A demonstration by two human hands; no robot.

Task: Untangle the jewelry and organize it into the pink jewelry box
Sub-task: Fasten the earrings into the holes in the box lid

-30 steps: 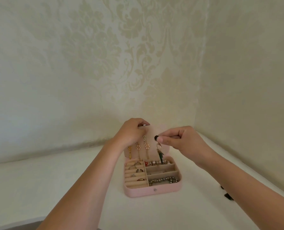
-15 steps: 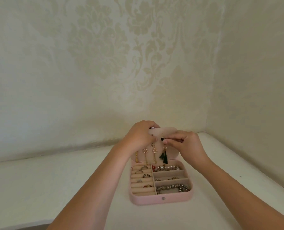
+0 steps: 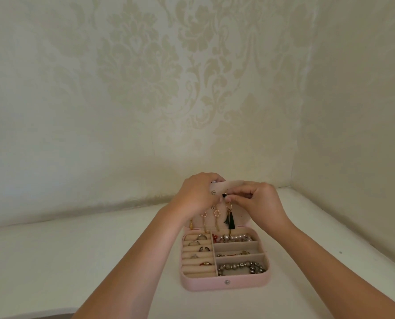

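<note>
Lower centre, my left hand (image 3: 197,195) grips the upright lid (image 3: 242,218) of the pink jewelry box (image 3: 205,284); my right hand (image 3: 259,201) pinches a black-tasselled gold earring (image 3: 231,221), hanging vertical, tassel down.

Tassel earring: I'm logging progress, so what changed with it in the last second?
The right hand, still pinching the tassel earring by its top, moved it in toward the lid, next to the other earrings. The left hand kept gripping the lid; the box's rings and bracelets stayed put.
</note>
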